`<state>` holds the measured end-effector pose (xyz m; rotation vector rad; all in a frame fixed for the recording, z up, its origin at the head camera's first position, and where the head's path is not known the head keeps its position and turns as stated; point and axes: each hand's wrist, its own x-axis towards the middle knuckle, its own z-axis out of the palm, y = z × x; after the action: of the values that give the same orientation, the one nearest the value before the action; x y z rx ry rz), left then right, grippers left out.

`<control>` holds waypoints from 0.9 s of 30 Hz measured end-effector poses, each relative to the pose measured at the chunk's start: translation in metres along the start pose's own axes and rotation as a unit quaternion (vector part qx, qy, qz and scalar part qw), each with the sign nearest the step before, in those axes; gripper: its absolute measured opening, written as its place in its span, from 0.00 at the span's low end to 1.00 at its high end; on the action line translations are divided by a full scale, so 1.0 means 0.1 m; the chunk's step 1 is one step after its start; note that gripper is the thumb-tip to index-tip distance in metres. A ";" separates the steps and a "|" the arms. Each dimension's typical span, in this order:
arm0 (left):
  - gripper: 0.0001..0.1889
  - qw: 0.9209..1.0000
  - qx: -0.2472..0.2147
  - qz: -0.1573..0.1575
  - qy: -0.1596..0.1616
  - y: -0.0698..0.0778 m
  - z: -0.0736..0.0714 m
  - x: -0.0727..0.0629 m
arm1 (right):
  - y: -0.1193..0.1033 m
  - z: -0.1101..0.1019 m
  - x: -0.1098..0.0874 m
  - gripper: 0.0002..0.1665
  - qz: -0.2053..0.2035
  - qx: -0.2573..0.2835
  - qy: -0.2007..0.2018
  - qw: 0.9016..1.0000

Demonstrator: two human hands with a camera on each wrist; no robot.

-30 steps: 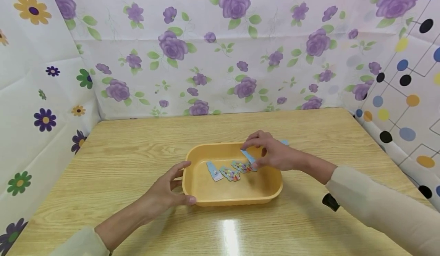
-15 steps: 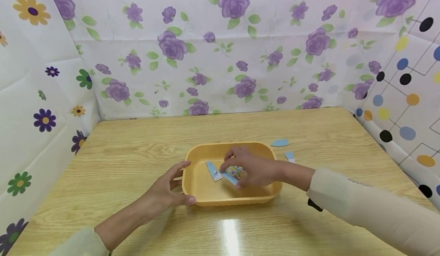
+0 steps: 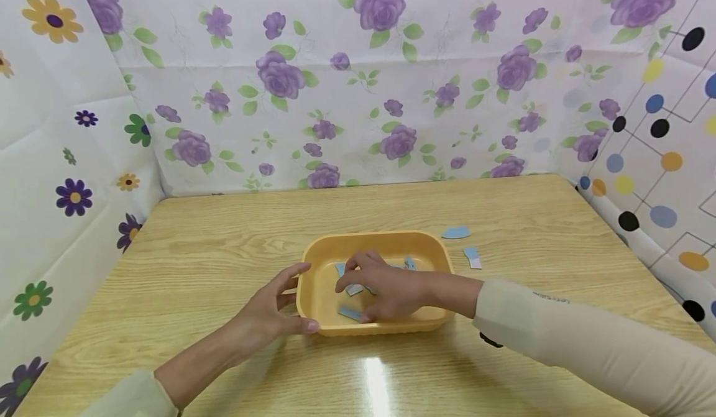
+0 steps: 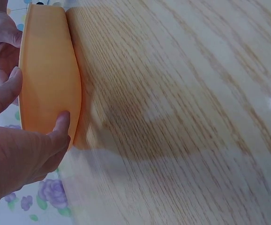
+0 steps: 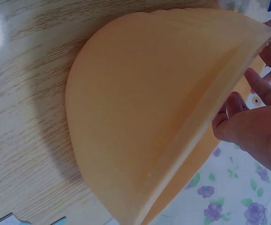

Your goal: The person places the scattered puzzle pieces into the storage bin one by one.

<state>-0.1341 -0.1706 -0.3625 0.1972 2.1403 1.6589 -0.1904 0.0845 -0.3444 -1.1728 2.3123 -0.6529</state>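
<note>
A shallow yellow-orange plastic tray (image 3: 386,327) stands on the table. My left hand (image 3: 274,308) grips its left end, with the thumb at the front corner and the fingers along the side wall. Over the tray floor is my right hand (image 3: 386,286), its fingers spread apart and bent downward. Near its thumb lies a narrow blue puzzle piece (image 3: 350,313); a gap shows between that piece and the fingertips. A blue-and-white puzzle piece (image 3: 354,289) lies partly under the fingers. Another puzzle piece (image 3: 410,263) shows behind the hand, which hides the rest.
Two light blue puzzle pieces lie on the wooden table (image 3: 224,243) right of the tray: a curved piece (image 3: 455,233) and a blue-and-white piece (image 3: 472,258). Flowered cloth (image 3: 347,112) hangs behind the table, with patterned sheets at both sides.
My right hand has moved left and toward the front inside the tray, carrying a blue puzzle piece from the right side to the front. The left hand stays on the tray's end.
</note>
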 end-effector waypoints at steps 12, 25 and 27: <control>0.52 1.000 -0.002 -0.002 0.009 0.01 0.01 0.00 | 0.09 -0.07 -0.09 0.27 0.003 0.043 0.027 0.999; 0.53 1.000 -0.008 -0.007 0.017 0.02 0.02 0.00 | 0.35 -0.15 -0.30 0.21 -0.010 0.083 0.088 0.993; 0.53 1.000 -0.009 -0.006 0.017 0.01 0.02 0.00 | 0.39 -0.17 -0.35 0.21 -0.009 0.084 0.099 0.992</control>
<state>-0.1336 -0.1686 -0.3618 0.1505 2.1467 1.6847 -0.2059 0.1368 -0.3479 -1.0952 2.3550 -0.9889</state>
